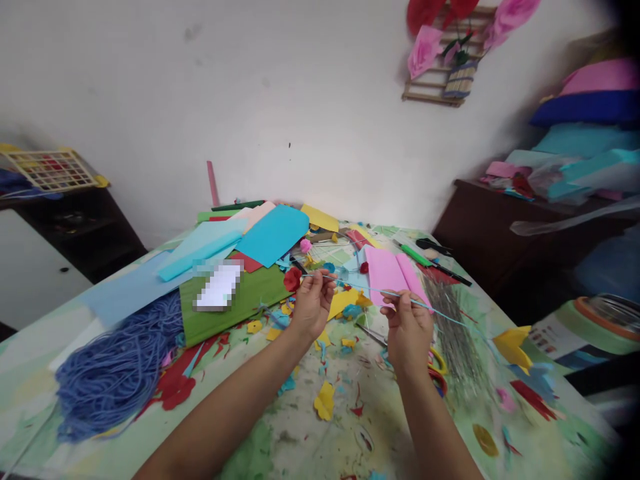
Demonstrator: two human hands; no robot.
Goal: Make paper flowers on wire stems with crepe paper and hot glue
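A thin light-blue strand [367, 287], like a paper-wrapped wire, is stretched between my two hands above the table. My left hand [315, 303] pinches it near its left end, close to a small red paper flower [293, 279]; whether they touch I cannot tell. Farther right, my right hand [407, 327] grips the same strand between thumb and fingers. Past that hand the strand runs on toward a yellow paper flower [513, 347], where the join is blurred. Scissors with red and yellow handles [438, 370] lie partly hidden beneath my right hand.
Blue yarn [120, 367] and a green sheet [235, 300] lie at left, with a blurred-out phone [220, 285] on the sheet. Thin wires [453, 327] are bundled at right, near a pink sheet [385, 273]. Yellow cutouts [325, 400] and scraps litter the front. A tub [590, 327] stands right.
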